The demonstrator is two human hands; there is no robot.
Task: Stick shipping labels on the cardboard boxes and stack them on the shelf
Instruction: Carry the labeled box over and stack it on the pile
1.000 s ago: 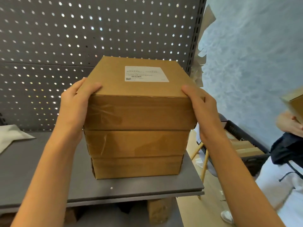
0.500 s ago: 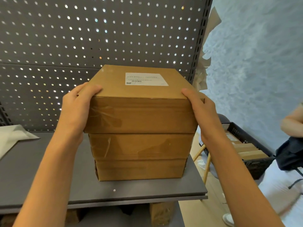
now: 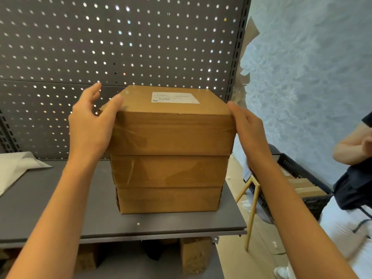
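Lower frame: both forearms reach up from the bottom corners. The grey shelf [image 3: 60,214] carries a stack of three cardboard boxes at centre. The left hand [image 3: 90,125] has its thumb resting on the near left top corner of the top box [image 3: 171,133], fingers spread and lifted clear. The right hand [image 3: 247,127] lies with straight fingers against the box's right side. A white shipping label [image 3: 175,97] sits on the lid. Behind: perforated back panel [image 3: 120,47]. Right edge: a black crate [image 3: 302,178] and a second person [image 3: 354,178].
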